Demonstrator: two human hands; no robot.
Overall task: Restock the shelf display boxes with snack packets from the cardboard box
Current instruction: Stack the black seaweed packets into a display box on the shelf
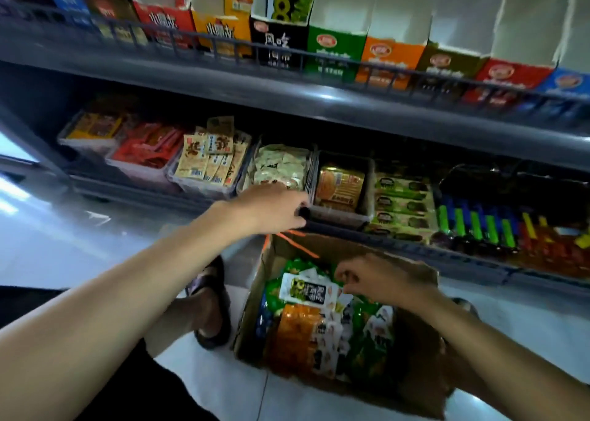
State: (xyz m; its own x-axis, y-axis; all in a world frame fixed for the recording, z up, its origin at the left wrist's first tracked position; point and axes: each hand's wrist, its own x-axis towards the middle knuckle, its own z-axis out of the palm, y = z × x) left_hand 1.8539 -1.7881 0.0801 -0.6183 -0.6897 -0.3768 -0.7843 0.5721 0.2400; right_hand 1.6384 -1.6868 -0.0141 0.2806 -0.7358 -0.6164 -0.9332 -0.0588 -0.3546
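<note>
Fingers [344, 274] of the right hand [380, 280] pinch a white packet [303, 289] in the cardboard box [252, 309]; the left hand [271, 208] grips the shelf edge [351, 230], likely steadying.

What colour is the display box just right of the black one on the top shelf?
The display box is green, shown in the head view.

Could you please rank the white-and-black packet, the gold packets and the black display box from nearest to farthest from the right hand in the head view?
From the right hand:
1. white-and-black packet, at its fingertips in the cardboard box.
2. gold packets, lower shelf, ahead.
3. black display box, upper shelf, farthest.
</note>
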